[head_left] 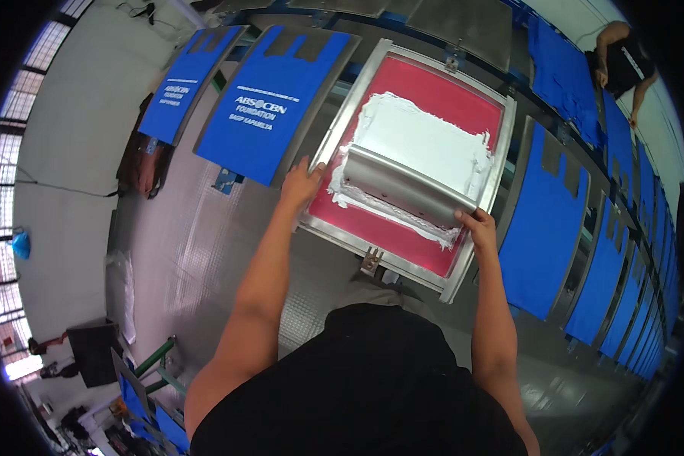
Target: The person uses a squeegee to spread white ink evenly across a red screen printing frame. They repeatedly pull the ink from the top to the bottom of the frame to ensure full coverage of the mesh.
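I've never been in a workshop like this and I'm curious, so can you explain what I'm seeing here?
No robot here: a head-worn fisheye camera looks down at someone's bare hands, so straight edges curve near the rim. In front lies a metal frame holding a red sheet, with thick white paste spread over much of it. A long metal blade sits across the paste. The right hand holds the blade's right end; the left hand rests on the frame's left edge. Blue pieces lie on boards to both sides. Another person is at the upper right.
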Tool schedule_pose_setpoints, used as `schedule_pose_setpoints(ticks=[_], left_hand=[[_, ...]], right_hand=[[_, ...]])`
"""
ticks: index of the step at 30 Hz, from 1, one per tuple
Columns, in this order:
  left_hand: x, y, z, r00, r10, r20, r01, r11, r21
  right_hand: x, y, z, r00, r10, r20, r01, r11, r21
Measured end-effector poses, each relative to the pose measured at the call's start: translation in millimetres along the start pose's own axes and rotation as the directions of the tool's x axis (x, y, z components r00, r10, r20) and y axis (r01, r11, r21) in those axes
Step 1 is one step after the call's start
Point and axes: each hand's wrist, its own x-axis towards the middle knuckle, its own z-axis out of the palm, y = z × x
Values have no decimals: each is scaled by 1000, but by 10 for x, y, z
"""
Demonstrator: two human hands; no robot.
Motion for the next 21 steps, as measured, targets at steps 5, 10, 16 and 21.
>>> schedule_pose_setpoints(ticks=[5,10,16,21], left_hand=[[279,152,-186,934,49,354,139,863,-486],[660,-522,-957,953,-12,302,163,863,-479],[1614,-1478,-1499,964,18,267,141,813,-564],[2476,-2192,-1838,926,35,377,210,780,-589]], right_hand=[[202,92,28,995,72,-66,-69,997,47],[384,-377,984,1000,21,-11,-20,996,90],[797,-1013,2309,1000,25,-1,-25,999,47],[790,-1430,3345,995,33,-92,-31,999,26]])
